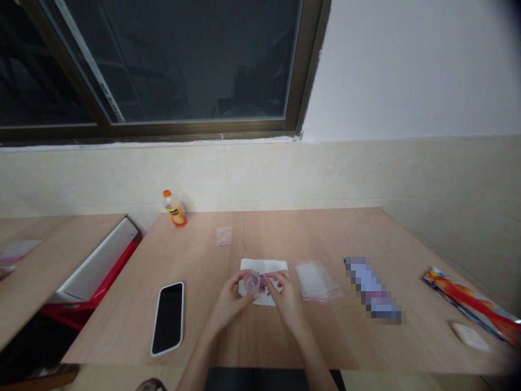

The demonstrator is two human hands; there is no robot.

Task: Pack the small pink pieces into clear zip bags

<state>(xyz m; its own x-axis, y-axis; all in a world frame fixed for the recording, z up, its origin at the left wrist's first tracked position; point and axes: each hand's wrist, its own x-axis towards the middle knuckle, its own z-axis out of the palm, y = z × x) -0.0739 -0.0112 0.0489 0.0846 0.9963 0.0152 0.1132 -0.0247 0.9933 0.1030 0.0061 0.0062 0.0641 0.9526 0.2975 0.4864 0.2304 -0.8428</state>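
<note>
My left hand (232, 297) is closed on a small clear plastic bag (252, 281) with a pinkish tint, its mouth spread apart. Close by on the right, my right hand (287, 296) has its thumb and forefinger pinched together near the bag; whatever is between them is too small to make out. Beneath both hands lies a white sheet of paper (264, 265). Small dark pink and dark pieces (262, 283) show on it between the hands, partly hidden by the fingers.
Right of the paper lies a stack of clear zip bags (317, 279). Another small bag (224, 236) is farther back. A phone (167, 319) lies left, a juice bottle (175, 209) stands behind. A blurred-out object (372, 288), a colourful packet (472, 304) and a white item (470, 335) are right.
</note>
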